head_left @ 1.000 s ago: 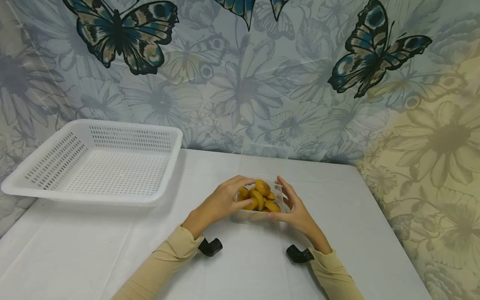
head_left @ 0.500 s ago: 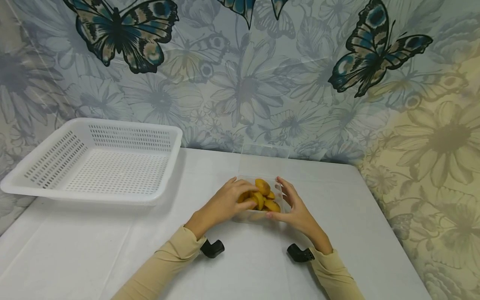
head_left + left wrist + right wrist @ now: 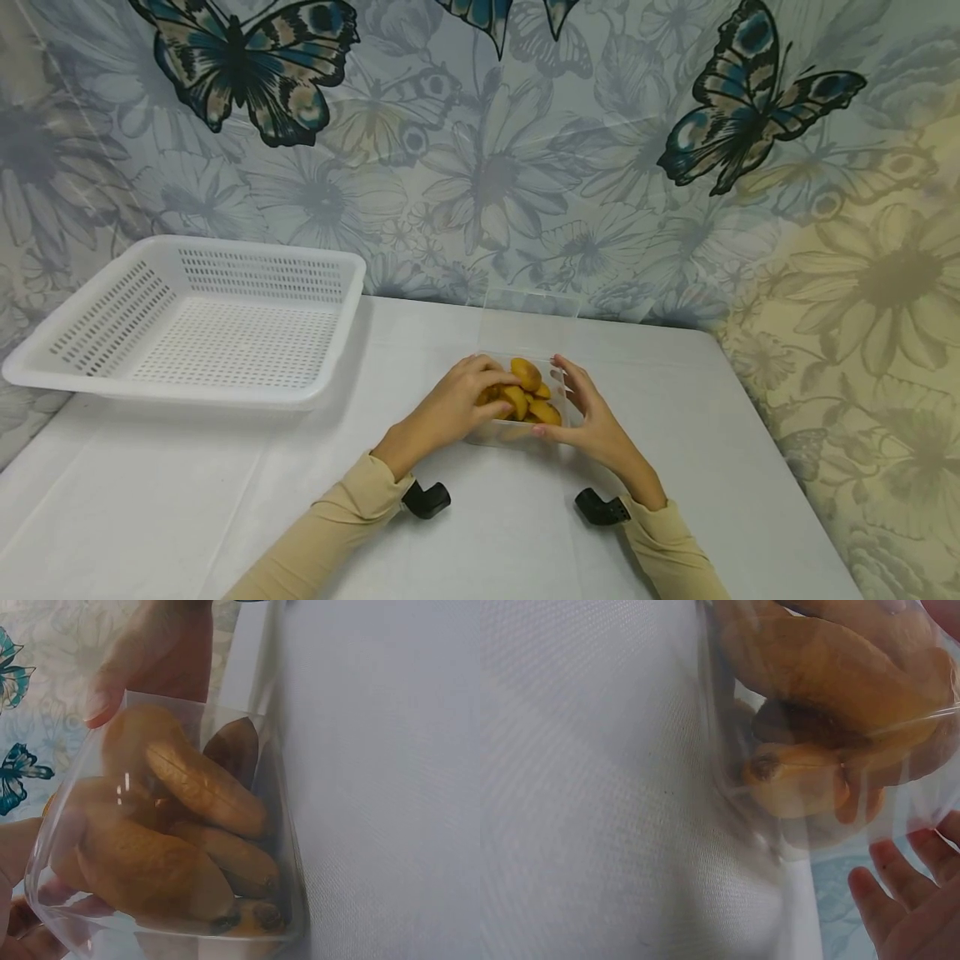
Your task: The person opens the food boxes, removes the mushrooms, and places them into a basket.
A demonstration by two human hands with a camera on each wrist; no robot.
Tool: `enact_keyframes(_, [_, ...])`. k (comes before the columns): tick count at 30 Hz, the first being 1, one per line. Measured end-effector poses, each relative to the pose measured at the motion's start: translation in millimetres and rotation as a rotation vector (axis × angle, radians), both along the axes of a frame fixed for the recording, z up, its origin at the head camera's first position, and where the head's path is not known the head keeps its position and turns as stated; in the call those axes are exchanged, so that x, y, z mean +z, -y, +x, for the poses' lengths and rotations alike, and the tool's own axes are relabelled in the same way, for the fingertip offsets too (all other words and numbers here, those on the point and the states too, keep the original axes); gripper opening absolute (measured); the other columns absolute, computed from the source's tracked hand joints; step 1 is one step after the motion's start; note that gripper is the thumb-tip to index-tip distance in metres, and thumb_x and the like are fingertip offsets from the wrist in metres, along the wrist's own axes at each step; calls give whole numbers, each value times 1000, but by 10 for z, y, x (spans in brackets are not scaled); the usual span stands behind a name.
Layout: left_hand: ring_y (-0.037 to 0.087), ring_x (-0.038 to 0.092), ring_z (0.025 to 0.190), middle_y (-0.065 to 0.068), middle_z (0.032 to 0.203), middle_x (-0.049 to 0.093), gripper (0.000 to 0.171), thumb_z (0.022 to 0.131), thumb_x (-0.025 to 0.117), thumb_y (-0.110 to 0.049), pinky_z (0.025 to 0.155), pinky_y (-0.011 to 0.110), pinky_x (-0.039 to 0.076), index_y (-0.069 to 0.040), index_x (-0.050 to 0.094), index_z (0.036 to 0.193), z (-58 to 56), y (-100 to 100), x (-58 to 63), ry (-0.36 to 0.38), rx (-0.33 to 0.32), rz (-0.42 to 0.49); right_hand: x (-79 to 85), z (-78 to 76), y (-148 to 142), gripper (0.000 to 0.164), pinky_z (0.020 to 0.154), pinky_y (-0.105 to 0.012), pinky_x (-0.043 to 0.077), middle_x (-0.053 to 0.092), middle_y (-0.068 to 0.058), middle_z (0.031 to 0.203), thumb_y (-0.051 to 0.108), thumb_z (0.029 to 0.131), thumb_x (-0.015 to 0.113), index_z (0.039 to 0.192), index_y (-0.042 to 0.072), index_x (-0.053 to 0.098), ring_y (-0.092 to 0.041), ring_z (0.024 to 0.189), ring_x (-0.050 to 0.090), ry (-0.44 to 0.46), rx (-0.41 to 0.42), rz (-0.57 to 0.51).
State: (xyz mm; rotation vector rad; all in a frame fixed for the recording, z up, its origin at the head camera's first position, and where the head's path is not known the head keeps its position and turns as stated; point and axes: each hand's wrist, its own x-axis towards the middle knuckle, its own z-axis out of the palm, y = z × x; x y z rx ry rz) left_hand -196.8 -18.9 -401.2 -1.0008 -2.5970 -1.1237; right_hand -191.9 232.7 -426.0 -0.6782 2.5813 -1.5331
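Several stubby, curved yellow-orange bananas [image 3: 526, 375] with dark tips lie heaped in a clear plastic box [image 3: 498, 432] on the white table. My left hand [image 3: 448, 404] reaches over the box's left side, its thumb and fingers curled round a banana at the left of the heap, mostly hidden by that hand. At the right side, my right hand [image 3: 592, 423] holds the box, thumb at the front wall and fingers spread along the far right. In the left wrist view, bananas [image 3: 150, 874] show through the clear wall; the right wrist view shows fingers [image 3: 907, 881] beside the box.
A white perforated plastic basket [image 3: 232, 342] stands at the back left of the white-covered table [image 3: 675, 392]. Behind the box, its clear lid [image 3: 528, 312] is raised against the patterned wall covering [image 3: 495, 167]. Black wrist cameras [image 3: 426, 500] hang below both cuffs.
My left hand has moved from the box's left rim inward over the bananas, and its fingers have closed round one. The right hand stays at the box's right side.
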Motion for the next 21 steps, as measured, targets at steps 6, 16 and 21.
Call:
enact_keyframes(6, [22, 58, 120, 5, 120, 65, 27, 91, 72, -15, 112, 43, 43, -9, 68, 117, 5, 23, 20, 29, -25, 55, -18, -2, -2, 98, 116, -67, 24, 22, -16, 161, 15, 83, 81, 158, 24, 19, -43, 147, 26, -1, -3, 0])
enact_keyframes(16, [19, 62, 110, 7, 120, 63, 30, 95, 66, -10, 96, 35, 53, -7, 64, 125, -2, 77, 77, -14, -21, 197, -27, -11, -5, 98, 116, -66, 24, 23, -16, 162, 15, 83, 80, 158, 27, 19, -42, 148, 26, -7, -3, 0])
enact_keyframes(21, [18, 62, 105, 7, 119, 63, 28, 97, 62, -9, 92, 35, 53, -9, 65, 125, -33, 147, 123, -4, 6, 235, -34, -24, -3, 98, 117, -67, 23, 22, -17, 162, 16, 83, 81, 158, 28, 19, -42, 148, 25, -3, -5, 0])
